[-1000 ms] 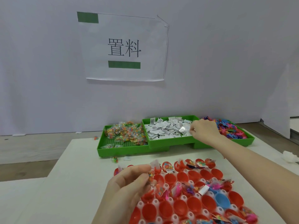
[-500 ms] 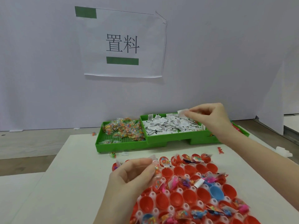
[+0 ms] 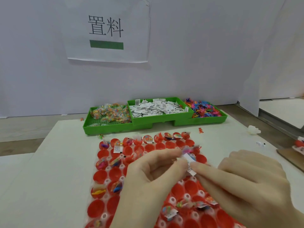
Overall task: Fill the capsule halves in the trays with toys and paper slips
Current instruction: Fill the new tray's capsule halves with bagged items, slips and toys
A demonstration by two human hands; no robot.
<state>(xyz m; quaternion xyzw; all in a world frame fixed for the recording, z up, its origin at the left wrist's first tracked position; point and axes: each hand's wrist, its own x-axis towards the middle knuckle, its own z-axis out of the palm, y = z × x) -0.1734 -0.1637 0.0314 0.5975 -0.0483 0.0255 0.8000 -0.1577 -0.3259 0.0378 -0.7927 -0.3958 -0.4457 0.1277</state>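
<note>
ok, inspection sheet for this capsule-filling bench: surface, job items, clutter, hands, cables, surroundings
surface: white table, in use.
job's things: tray of red capsule halves near the person, some filled, many bare; green bins at the back with bagged toys, paper slips and loose coloured toys.
clutter: stray orange toy, crumpled white scrap, small bits by the left bin.
grippers: left hand and right hand meet over the tray, both with a pinching grip on one paper slip.
cables: nothing seen.
surroundings: white wall with a printed sign; brown board at right edge.
</note>
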